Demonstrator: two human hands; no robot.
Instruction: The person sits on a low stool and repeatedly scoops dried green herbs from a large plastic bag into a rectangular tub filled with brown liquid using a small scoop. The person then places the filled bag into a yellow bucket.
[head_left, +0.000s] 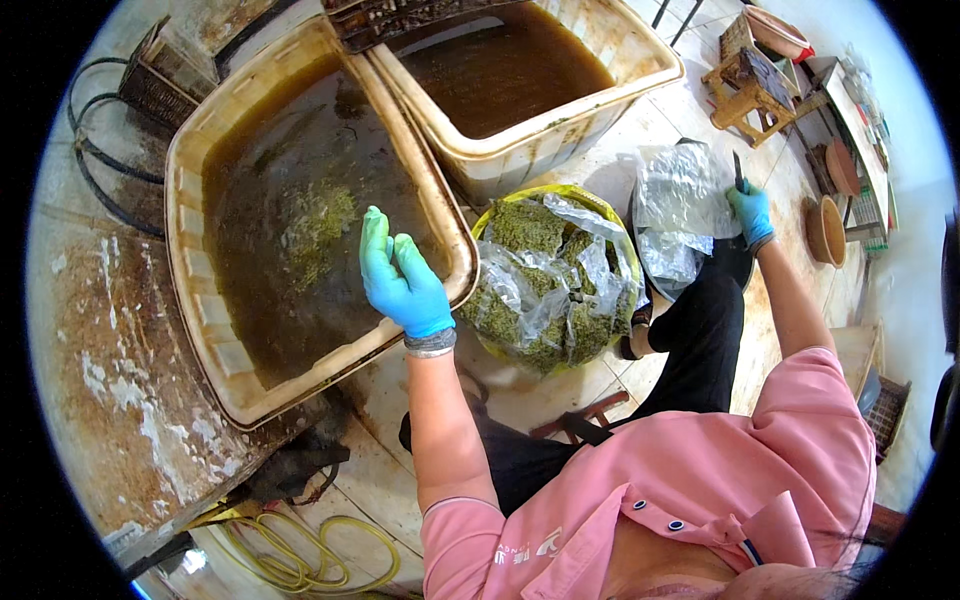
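My left hand (407, 281), in a blue glove with greenish fingertips, is raised over the near right rim of a plastic tub (196, 315). Its palm is empty and its fingers are apart. Brown liquid fills much of that tub, with a clump of green, grainy plant matter (319, 232) in it. My right hand (750, 210), gloved too, is closed around a small knife (739, 171) with its blade pointing up. Clear plastic bags (679, 187) lie against that hand; whether it also grips them I cannot tell. Between my hands stands a yellow basket (480, 225) of bagged green matter (529, 225).
A second tub (517, 161) of brown liquid adjoins the first, with a dark crate (360, 22) across their far ends. At right are a wooden stool (754, 105), a brown bowl (826, 232) and a shelf (855, 127). A yellow hose (330, 559) coils on the floor.
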